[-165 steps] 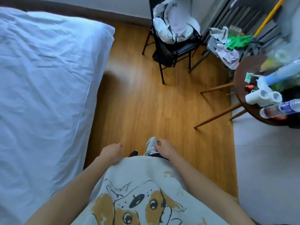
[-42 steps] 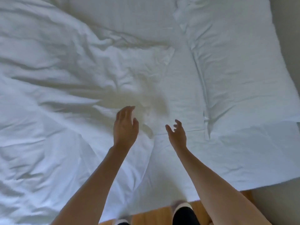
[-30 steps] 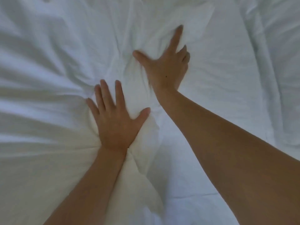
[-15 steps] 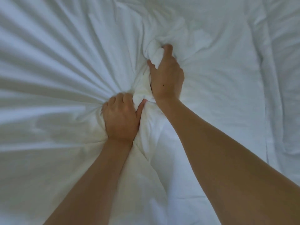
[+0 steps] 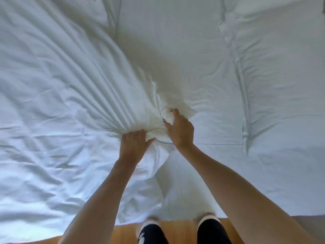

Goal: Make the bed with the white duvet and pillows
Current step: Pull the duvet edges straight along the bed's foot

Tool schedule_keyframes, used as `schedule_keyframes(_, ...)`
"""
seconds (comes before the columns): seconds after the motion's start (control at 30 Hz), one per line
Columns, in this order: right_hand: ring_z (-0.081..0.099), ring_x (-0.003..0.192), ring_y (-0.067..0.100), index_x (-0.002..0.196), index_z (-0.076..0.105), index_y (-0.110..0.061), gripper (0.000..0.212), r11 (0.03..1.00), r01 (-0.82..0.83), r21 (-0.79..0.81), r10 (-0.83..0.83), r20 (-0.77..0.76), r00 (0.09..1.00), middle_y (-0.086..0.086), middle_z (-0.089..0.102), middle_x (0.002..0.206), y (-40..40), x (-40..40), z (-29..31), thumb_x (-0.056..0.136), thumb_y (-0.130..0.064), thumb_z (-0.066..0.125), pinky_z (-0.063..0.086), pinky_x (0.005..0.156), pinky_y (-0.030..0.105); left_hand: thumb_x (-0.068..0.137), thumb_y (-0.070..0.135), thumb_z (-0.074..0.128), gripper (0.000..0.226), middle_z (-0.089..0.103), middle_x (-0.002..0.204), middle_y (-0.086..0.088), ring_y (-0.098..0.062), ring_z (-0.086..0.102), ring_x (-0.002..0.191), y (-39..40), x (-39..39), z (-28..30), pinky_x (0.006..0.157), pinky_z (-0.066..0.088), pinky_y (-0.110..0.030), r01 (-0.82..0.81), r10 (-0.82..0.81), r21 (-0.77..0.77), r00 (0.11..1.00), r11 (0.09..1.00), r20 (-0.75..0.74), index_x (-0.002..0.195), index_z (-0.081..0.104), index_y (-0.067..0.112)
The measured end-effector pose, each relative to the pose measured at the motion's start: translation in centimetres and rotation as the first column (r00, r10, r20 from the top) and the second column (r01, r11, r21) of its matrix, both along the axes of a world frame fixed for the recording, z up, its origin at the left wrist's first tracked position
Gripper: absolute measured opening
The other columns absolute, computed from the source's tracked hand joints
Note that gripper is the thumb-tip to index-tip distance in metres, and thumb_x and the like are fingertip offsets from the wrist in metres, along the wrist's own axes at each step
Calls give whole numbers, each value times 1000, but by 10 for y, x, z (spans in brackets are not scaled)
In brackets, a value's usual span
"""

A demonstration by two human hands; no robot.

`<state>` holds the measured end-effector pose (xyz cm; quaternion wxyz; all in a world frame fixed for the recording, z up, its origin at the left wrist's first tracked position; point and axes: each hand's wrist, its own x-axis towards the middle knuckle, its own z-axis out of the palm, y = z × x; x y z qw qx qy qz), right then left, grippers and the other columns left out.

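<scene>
— Now, what is changed from half a second ago?
— The bunched white duvet (image 5: 73,88) has been drawn back toward the bed's near edge.
— How are the hands posed?
— Fabric is gripped by the left hand (image 5: 132,147) and right hand (image 5: 179,129), fingers curled tight, folds fanning away beyond the knuckles.

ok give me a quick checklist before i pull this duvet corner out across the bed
1. Left hand grips the duvet: ok.
2. Right hand grips the same bunched corner: ok.
3. Duvet lying flat: not ok, creases fan out from the grip.
4. Pillows in place on the right: ok.
5. Sheet bare where the duvet will go: ok.
6. Far edge of the duvet free: cannot tell.
</scene>
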<state>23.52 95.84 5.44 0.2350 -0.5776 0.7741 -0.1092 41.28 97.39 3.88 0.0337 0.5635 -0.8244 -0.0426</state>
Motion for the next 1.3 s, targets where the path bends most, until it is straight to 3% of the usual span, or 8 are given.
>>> schedule_keyframes(0.13,65,88,27,128,48,-20,43,996,-49,-73,53,47,997,6,68,90,51,59,93,93,-45,55,44,67,33,69,46,80,45,54,44,-5,-26,56,39,48,65,77,40,43,-27,-8,8,19,1000,1000,-7,61,56,9)
schedule_keyframes(0.3,66,85,27,126,50,-19,43,994,-58,-89,75,200,977,6,68,87,133,157,151,91,-40,61,50,71,35,88,69,29,70,56,48,-6,-27,58,42,120,167,130,44,45,-28,-11,9,-45,999,999,-43,67,58,9)
schedule_keyframes(0.5,67,85,24,129,49,-20,46,991,-98,-86,116,245,963,4,69,88,190,215,159,90,-42,62,52,73,34,91,71,22,77,61,54,-4,-26,61,47,171,233,137,47,50,-30,-34,26,-84,994,996,-104,70,63,10)
schedule_keyframes(0.73,67,86,27,128,51,-20,45,994,-29,-101,36,68,997,6,70,88,194,242,170,91,-45,59,48,72,34,79,63,43,54,60,51,0,-22,60,43,175,252,156,45,45,-25,-45,48,27,990,999,-130,67,64,14)
schedule_keyframes(0.97,65,87,22,134,43,-24,48,996,-70,55,71,-21,997,2,68,93,223,392,142,93,-48,53,47,71,32,78,63,49,52,56,48,4,-16,56,39,206,401,117,42,45,-24,33,-15,157,993,987,-115,60,59,16)
schedule_keyframes(1.07,65,84,23,135,44,-23,48,997,-9,77,8,16,1000,2,68,91,256,475,133,93,-45,55,50,69,33,75,52,73,42,61,54,-2,-21,60,47,216,483,114,48,45,-26,162,-145,254,986,954,-84,65,63,12)
schedule_keyframes(1.2,64,86,26,134,44,-23,49,996,52,74,-59,96,994,4,69,92,275,567,150,93,-46,56,47,68,33,90,49,55,40,69,90,-5,-26,65,83,213,570,127,76,48,-35,223,-227,356,973,908,-30,100,66,11)
schedule_keyframes(1.3,63,83,25,130,45,-25,47,987,141,78,-154,193,969,3,68,87,266,618,164,91,-46,59,43,65,32,75,36,78,36,67,83,-8,-28,66,74,205,618,129,66,52,-34,319,-333,400,942,859,-37,95,66,8)
